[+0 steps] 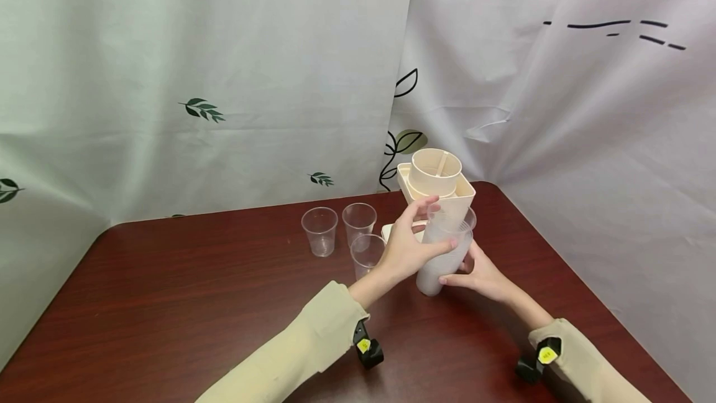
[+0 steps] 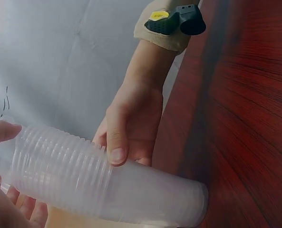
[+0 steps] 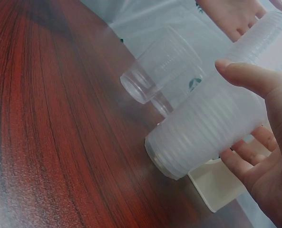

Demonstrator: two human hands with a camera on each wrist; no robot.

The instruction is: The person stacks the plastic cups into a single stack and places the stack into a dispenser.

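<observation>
A tall stack of clear plastic cups (image 1: 438, 269) is held tilted over the right part of the table, its base low near the tabletop. My left hand (image 1: 404, 247) holds the stack at its rim end, thumb on one side and fingers on the other. Lower down, my right hand (image 1: 485, 275) grips the stack's side between thumb (image 3: 250, 76) and fingers. In the head view, the topmost rim sits slightly apart from the rims below. Left of the hands stand three single clear cups, a left one (image 1: 321, 235), a back one (image 1: 358, 219) and a nearer one (image 1: 365, 252), partly hidden by my left hand.
Behind the stack is a cream plastic holder (image 1: 455, 207) with a round open tube (image 1: 427, 182) on top; its lower part is mostly hidden. The dark red wooden table (image 1: 196, 303) extends left and forward. A pale patterned curtain (image 1: 252, 79) hangs along the back and right.
</observation>
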